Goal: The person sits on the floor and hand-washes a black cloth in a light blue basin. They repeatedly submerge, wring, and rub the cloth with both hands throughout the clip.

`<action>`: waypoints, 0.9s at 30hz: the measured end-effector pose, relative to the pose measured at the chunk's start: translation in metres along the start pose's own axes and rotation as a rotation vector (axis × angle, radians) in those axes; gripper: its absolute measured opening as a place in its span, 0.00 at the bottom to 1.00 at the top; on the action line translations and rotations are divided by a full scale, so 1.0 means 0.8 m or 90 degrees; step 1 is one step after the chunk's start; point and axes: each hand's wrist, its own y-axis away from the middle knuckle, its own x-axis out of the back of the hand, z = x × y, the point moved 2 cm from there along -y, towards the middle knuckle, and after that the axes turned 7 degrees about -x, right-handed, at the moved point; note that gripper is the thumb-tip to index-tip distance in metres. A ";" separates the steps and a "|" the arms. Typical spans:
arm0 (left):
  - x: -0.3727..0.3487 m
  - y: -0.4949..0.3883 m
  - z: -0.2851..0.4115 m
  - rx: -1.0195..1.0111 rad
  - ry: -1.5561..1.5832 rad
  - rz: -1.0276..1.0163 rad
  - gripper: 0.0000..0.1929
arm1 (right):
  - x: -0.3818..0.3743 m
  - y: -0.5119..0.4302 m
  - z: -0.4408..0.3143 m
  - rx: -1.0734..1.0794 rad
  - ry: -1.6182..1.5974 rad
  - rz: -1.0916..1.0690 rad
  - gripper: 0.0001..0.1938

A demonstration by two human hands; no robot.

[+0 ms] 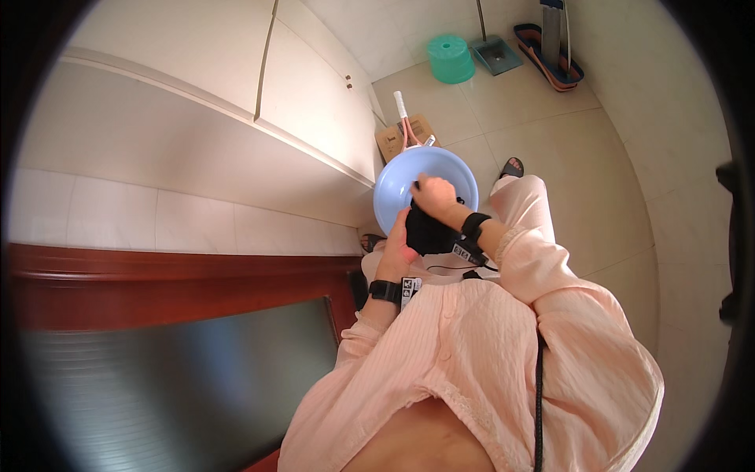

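Note:
A black cloth item (pixel 433 232) is held over the near edge of a light blue plastic basin (pixel 387 194). My left hand (pixel 403 245) supports its left side, palm against the fabric. At the upper edge of the cloth, my right hand (pixel 435 196) pinches it with curled fingers above the basin. The kind of cloth item cannot be told. Both wrists wear black straps with small printed tags. Part of the basin's inside is hidden by my right hand and the cloth.
Behind the basin are a cardboard box (pixel 420 125) and a racket with a white grip (pixel 400 105). Farther back stand a green plastic stool (pixel 451 59), a dustpan (pixel 497 56) and a folding bucket with a mop (pixel 548 65). White cabinets (pixel 318 100) line the left.

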 end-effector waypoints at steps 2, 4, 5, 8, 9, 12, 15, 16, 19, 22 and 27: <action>0.001 0.007 0.013 -0.053 -0.050 -0.039 0.16 | -0.006 -0.005 0.016 -0.177 -0.174 -0.147 0.19; 0.003 0.008 0.025 -0.084 -0.089 -0.037 0.18 | -0.011 0.001 0.010 -0.110 -0.374 -0.290 0.22; 0.002 0.007 0.030 -0.077 -0.081 -0.070 0.18 | -0.011 0.006 0.007 -0.115 -0.475 -0.318 0.24; -0.004 -0.004 0.039 -0.039 -0.029 -0.173 0.19 | -0.010 0.009 -0.005 0.075 -0.208 -0.329 0.25; -0.002 -0.008 0.041 -0.049 -0.045 -0.126 0.19 | -0.007 0.006 -0.007 0.120 -0.170 -0.320 0.24; 0.012 -0.013 0.046 -0.076 -0.070 -0.074 0.18 | 0.017 -0.016 0.000 0.007 -0.182 -0.171 0.21; 0.038 -0.013 0.051 -0.131 -0.155 -0.090 0.18 | 0.041 -0.018 -0.001 -0.194 -0.249 -0.045 0.18; 0.048 -0.014 0.048 -0.122 -0.130 -0.095 0.19 | 0.043 -0.009 -0.015 -0.101 -0.231 -0.034 0.18; 0.066 -0.013 0.039 -0.359 -0.372 -0.198 0.22 | 0.031 0.055 -0.073 0.185 -0.195 -0.030 0.17; 0.052 -0.019 0.027 -0.324 -0.111 -0.531 0.18 | 0.008 0.092 -0.104 0.342 -0.052 -0.046 0.12; 0.015 -0.018 -0.004 0.010 0.077 -0.142 0.21 | 0.011 0.021 -0.064 0.089 0.028 0.066 0.10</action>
